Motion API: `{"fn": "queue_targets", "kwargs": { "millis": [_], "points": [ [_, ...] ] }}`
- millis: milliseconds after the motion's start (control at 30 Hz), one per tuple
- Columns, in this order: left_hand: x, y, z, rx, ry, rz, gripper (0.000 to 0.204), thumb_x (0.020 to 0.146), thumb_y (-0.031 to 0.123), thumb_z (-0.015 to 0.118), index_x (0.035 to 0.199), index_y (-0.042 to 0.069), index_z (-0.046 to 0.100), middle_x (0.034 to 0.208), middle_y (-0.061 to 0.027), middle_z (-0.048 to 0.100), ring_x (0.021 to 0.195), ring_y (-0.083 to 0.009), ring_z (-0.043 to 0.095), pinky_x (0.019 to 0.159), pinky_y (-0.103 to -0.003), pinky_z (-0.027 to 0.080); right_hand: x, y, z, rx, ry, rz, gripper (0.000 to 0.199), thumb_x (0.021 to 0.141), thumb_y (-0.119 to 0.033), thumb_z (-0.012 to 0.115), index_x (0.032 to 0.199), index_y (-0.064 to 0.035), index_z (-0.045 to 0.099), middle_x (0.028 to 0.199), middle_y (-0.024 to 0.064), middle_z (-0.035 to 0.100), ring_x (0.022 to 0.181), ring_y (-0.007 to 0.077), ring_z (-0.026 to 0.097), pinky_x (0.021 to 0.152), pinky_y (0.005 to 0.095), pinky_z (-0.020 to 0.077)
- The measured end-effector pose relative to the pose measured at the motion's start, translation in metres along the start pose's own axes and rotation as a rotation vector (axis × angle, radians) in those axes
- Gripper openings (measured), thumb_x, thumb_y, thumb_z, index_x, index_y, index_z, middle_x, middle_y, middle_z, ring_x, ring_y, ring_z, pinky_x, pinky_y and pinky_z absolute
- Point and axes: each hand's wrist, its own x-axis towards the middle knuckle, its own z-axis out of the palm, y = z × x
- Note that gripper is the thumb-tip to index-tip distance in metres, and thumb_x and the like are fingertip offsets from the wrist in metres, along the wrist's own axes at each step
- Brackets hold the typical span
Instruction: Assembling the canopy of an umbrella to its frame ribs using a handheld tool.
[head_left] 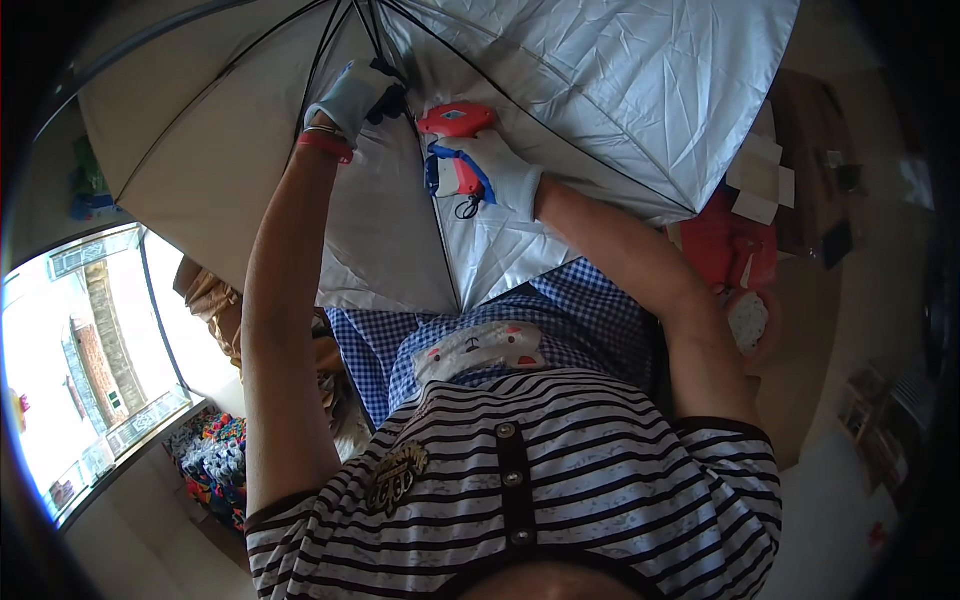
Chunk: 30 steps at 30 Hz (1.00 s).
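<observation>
An umbrella [620,90] with silvery lining and thin dark ribs is spread across my lap, its underside toward me. My left hand [352,98], in a pale glove with dark fingertips, is up among the ribs near the canopy's middle. Its fingers are bent, and whatever they pinch is hidden. To the right, my gloved right hand [495,170], white with blue, is wrapped round a red-and-white hand-held tool [458,120]. The tool has a rounded red head and a small dark cord loop; its exact kind cannot be made out. Its head lies close to a rib, beside my left hand.
A blue checked apron [365,350] covers my lap. Right of the canopy are a red item [715,250], a pale open box [757,180] and a wooden table [815,130]. Brown cloth [208,310] and a colourful knitted heap [215,450] sit at left, beside a bright window [90,350].
</observation>
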Motion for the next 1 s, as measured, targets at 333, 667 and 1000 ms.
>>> {"fn": "queue_targets", "kwargs": {
  "millis": [333,667,1000],
  "points": [
    [0.004,-0.019,-0.011,0.023,-0.103,0.372,0.018,0.086,0.018,0.058,0.089,0.004,0.070,0.067,-0.0060,0.067,0.054,-0.0115,0.063,0.044,-0.024,0.045,0.018,-0.003,-0.022,-1.163,-0.497,-0.823,0.020,0.095,-0.019,0.045,0.109,-0.0076,0.053,0.095,0.0040,0.060,0.087,0.0147,0.058,0.086,0.0253,0.0455],
    [-0.012,0.013,0.000,-0.065,-0.014,0.051,0.018,0.087,0.014,0.055,0.092,0.003,0.069,0.074,-0.0065,0.067,0.052,-0.0105,0.060,0.042,-0.024,0.042,0.028,0.004,-0.045,0.341,-0.730,0.190,0.025,0.094,-0.025,0.053,0.111,-0.0063,0.057,0.091,0.0061,0.062,0.081,0.0170,0.062,0.080,0.0305,0.0529],
    [0.018,-0.013,-0.065,1.449,0.168,0.643,0.020,0.082,0.014,0.056,0.090,0.002,0.069,0.078,-0.0162,0.068,0.069,-0.0281,0.068,0.057,-0.037,0.052,-0.005,-0.036,-0.023,-0.153,-0.314,-0.096,0.038,0.090,-0.028,0.060,0.116,-0.0008,0.054,0.101,0.0107,0.064,0.086,0.0146,0.065,0.074,0.0298,0.0554]
  ]
}}
